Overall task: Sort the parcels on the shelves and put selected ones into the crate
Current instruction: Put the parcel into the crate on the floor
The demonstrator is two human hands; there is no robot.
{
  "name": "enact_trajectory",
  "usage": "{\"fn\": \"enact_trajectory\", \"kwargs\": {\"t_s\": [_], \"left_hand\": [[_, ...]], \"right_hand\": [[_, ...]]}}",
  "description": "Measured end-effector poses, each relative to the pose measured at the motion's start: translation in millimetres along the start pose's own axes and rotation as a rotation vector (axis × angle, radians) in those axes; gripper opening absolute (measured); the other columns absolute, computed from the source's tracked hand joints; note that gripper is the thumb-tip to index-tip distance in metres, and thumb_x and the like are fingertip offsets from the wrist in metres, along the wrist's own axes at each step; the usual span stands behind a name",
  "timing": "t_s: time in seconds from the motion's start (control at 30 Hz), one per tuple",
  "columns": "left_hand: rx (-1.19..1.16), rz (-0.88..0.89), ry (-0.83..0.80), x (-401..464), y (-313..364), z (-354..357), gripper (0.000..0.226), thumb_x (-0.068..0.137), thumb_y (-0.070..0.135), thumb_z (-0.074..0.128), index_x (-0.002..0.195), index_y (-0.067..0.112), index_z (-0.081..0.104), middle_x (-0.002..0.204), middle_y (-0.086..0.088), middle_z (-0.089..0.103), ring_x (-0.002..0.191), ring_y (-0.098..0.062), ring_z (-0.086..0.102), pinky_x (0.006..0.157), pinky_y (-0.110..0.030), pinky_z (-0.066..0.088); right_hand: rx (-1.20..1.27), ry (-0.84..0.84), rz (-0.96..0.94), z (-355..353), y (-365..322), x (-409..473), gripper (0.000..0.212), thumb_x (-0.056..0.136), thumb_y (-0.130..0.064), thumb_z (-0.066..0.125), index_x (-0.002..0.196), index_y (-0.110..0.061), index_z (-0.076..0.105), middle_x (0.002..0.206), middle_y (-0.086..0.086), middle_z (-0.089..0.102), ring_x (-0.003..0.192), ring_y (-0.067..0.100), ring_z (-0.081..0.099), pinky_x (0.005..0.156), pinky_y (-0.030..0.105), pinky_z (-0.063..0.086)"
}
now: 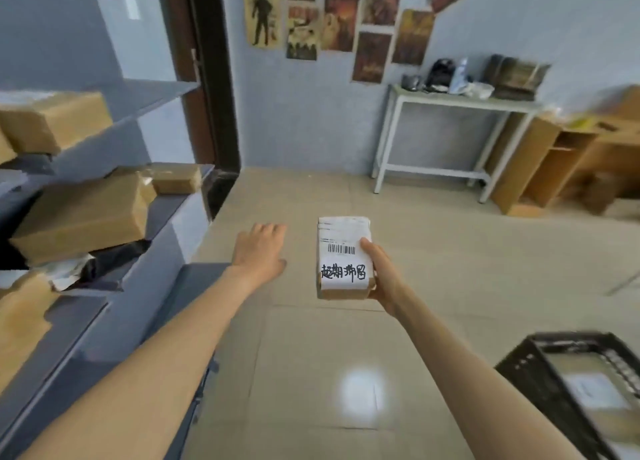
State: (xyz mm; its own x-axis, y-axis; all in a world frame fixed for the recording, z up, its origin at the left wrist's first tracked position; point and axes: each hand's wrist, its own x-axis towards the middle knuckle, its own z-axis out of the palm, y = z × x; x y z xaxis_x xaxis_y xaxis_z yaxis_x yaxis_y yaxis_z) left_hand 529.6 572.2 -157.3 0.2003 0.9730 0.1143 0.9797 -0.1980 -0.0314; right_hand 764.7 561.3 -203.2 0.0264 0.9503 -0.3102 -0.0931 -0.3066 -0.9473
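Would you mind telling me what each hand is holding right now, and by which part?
The right hand grips a small labelled parcel by its right edge, near the lower end, thumb on top. The left hand is open and holds nothing.

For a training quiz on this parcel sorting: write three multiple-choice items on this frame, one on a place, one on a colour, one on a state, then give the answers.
1. Where is the crate?
A. On the white table
B. On the floor at lower right
C. On a shelf at left

2. What colour is the handwriting on the parcel that is held?
A. Red
B. Blue
C. Black

3. What is the left hand doing?
A. Holding nothing, fingers relaxed
B. Gripping a shelf box
C. Holding the crate's rim

Answers: B, the dark crate sits low on the tiled floor beside the right arm; C, black characters stand below the barcode; A, only the right hand grips the parcel, and the left is free over the floor.
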Motion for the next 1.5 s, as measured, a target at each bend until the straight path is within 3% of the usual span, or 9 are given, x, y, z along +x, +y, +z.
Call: {"fn": "enact_trajectory", "kwargs": {"t_s": [0.1, 0.2, 0.43, 0.57, 0.8, 0.97, 1.07, 1.27, 1.5], "left_hand": [[-0.002, 0.185, 0.021, 42.8, 97.0, -1.5, 0.066, 0.082, 0.036, 0.062, 0.140, 0.017, 0.037, 0.141, -0.005, 0.046, 0.128, -0.027, 0.043, 0.099, -0.038, 0.040], [-0.025, 0.338, 0.016, 74.8, 200.1, 2.1, 0.068, 0.084, 0.034, 0.062, 0.143, 0.018, 0.034, 0.144, -0.003, 0.042, 0.132, -0.025, 0.038, 0.102, -0.039, 0.036], [-0.029, 0.648, -0.006, 118.2, 426.9, 24.4, 0.067, 0.084, 0.036, 0.060, 0.143, 0.017, 0.034, 0.143, -0.003, 0.042, 0.129, -0.026, 0.040, 0.099, -0.039, 0.038], [-0.042, 0.799, -0.033, 123.1, 540.8, 36.3, 0.071, 0.087, 0.035, 0.058, 0.148, 0.018, 0.027, 0.147, -0.003, 0.038, 0.132, -0.026, 0.037, 0.101, -0.040, 0.036], [-0.071, 1.027, -0.080, 143.8, 685.2, 69.3, 0.072, 0.087, 0.038, 0.059, 0.148, 0.019, 0.027, 0.145, -0.003, 0.042, 0.129, -0.025, 0.041, 0.101, -0.040, 0.038], [-0.074, 1.185, -0.158, 165.5, 773.9, 112.9, 0.073, 0.087, 0.036, 0.060, 0.149, 0.018, 0.025, 0.146, -0.001, 0.040, 0.134, -0.022, 0.037, 0.106, -0.039, 0.034], [-0.059, 1.293, -0.197, 177.7, 828.7, 145.2, 0.074, 0.088, 0.036, 0.060, 0.150, 0.017, 0.024, 0.146, -0.001, 0.040, 0.135, -0.021, 0.036, 0.109, -0.039, 0.032], [0.042, 1.481, -0.232, 181.9, 924.7, 218.0, 0.074, 0.090, 0.036, 0.057, 0.151, 0.016, 0.020, 0.148, -0.003, 0.037, 0.137, -0.023, 0.032, 0.114, -0.042, 0.027], [0.101, 1.573, -0.267, 166.6, 1005.5, 302.9, 0.072, 0.091, 0.037, 0.055, 0.151, 0.016, 0.020, 0.150, -0.003, 0.033, 0.140, -0.024, 0.029, 0.116, -0.041, 0.024]], "right_hand": [[0.061, 0.156, -0.028, -96.1, -8.2, -12.9, 0.062, 0.074, -0.063, 0.059, 0.125, -0.027, 0.058, 0.117, 0.004, 0.071, 0.093, 0.025, 0.070, 0.064, 0.036, 0.058], [0.111, 0.282, -0.053, -194.1, -5.8, -29.4, 0.073, 0.067, -0.067, 0.060, 0.126, -0.025, 0.059, 0.115, 0.004, 0.072, 0.103, 0.030, 0.069, 0.083, 0.054, 0.056], [0.317, 0.575, -0.062, -394.1, 20.3, -76.1, 0.070, 0.075, -0.061, 0.063, 0.130, -0.017, 0.055, 0.114, 0.010, 0.072, 0.101, 0.031, 0.069, 0.081, 0.048, 0.058], [0.395, 0.738, -0.055, -482.0, 41.9, -107.1, 0.053, 0.088, -0.053, 0.057, 0.126, -0.016, 0.056, 0.109, 0.009, 0.072, 0.095, 0.030, 0.069, 0.082, 0.047, 0.058], [0.518, 0.976, -0.005, -585.8, 81.1, -133.8, 0.047, 0.092, -0.048, 0.054, 0.125, -0.015, 0.055, 0.097, 0.007, 0.073, 0.075, 0.022, 0.071, 0.063, 0.034, 0.059], [0.587, 1.161, 0.044, -647.9, 128.1, -135.5, 0.041, 0.096, -0.042, 0.052, 0.124, -0.013, 0.056, 0.094, 0.007, 0.073, 0.076, 0.021, 0.070, 0.072, 0.037, 0.057], [0.660, 1.223, 0.051, -679.9, 158.3, -130.2, 0.043, 0.096, -0.040, 0.052, 0.127, -0.010, 0.055, 0.108, 0.016, 0.072, 0.084, 0.027, 0.071, 0.076, 0.040, 0.057], [0.709, 1.332, 0.126, -739.4, 218.1, -113.1, 0.053, 0.090, -0.050, 0.056, 0.129, -0.014, 0.052, 0.114, 0.015, 0.070, 0.090, 0.028, 0.071, 0.075, 0.043, 0.059], [0.729, 1.357, 0.222, -796.1, 296.0, -85.5, 0.048, 0.095, -0.042, 0.053, 0.134, -0.014, 0.047, 0.110, 0.012, 0.071, 0.076, 0.018, 0.071, 0.052, 0.023, 0.053]]}}
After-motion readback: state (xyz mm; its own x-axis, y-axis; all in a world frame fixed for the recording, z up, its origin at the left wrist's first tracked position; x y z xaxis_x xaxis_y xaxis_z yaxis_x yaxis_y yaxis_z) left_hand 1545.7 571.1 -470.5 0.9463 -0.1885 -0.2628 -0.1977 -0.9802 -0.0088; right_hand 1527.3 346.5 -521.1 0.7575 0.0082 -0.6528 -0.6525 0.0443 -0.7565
